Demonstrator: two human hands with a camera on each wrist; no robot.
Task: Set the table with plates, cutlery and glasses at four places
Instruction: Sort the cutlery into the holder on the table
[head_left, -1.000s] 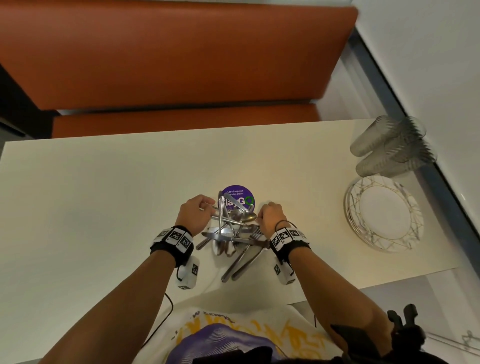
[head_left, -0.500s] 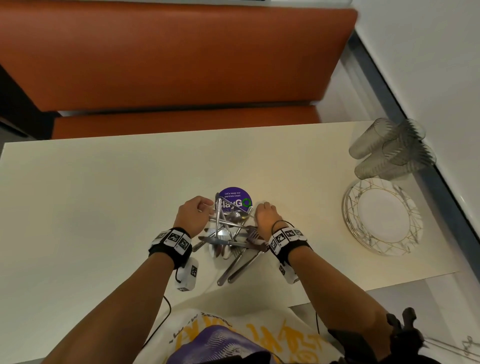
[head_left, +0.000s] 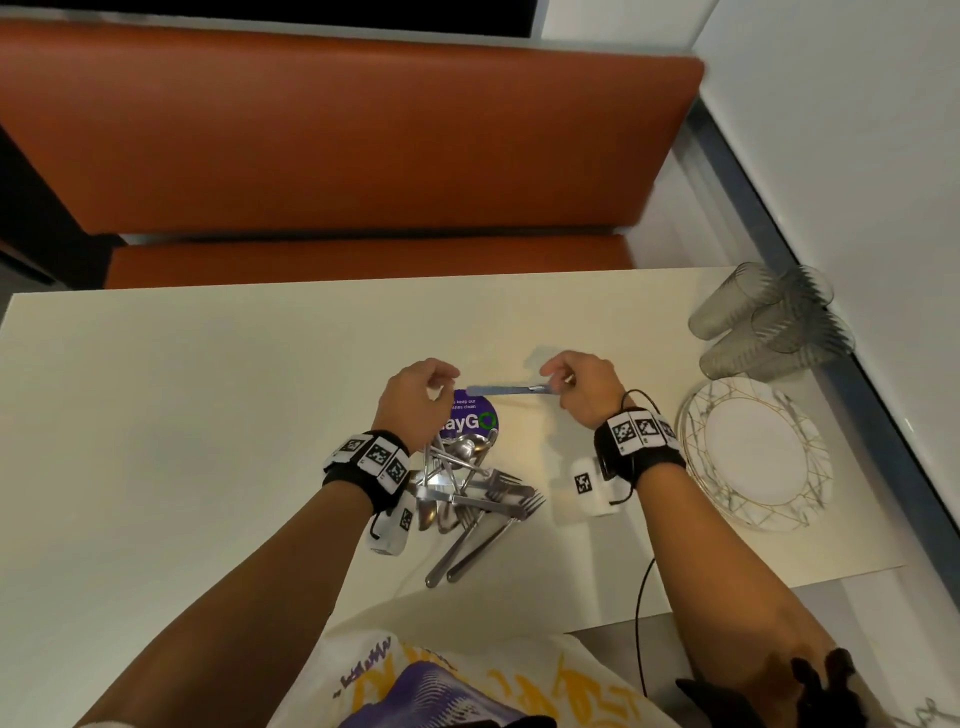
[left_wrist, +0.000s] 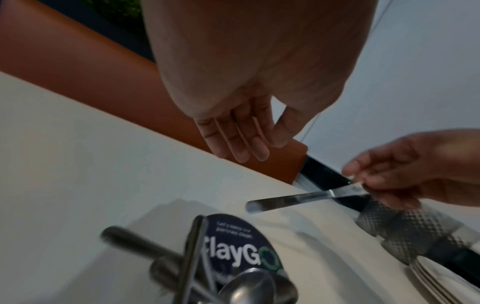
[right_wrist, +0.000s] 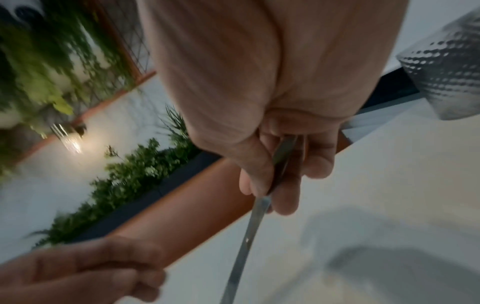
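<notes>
Above the table, my right hand (head_left: 558, 382) pinches one end of a steel knife (head_left: 501, 389); its free end points left toward my left hand (head_left: 441, 387). The left hand hovers over the purple sticker (head_left: 470, 418), its fingers (left_wrist: 239, 142) loosely bent and holding nothing. In the right wrist view the thumb and fingers (right_wrist: 259, 174) close around the knife (right_wrist: 246, 246). A tangled cutlery pile (head_left: 467, 491) of forks, spoons and knives lies just below my left wrist. A stack of white plates (head_left: 800, 499) with gold lines and several ribbed glasses (head_left: 774, 327) sit at the table's right end.
An orange bench (head_left: 337, 140) runs along the table's (head_left: 182, 415) far side. A white wall and a dark sill (head_left: 841, 332) border the right end, close behind the glasses. My wrist camera's cable (head_left: 641, 597) hangs over the near edge.
My right hand has lifted a knife out of the pile and moved up and right with it. The left hand has let go of the cutlery and risen above the sticker.
</notes>
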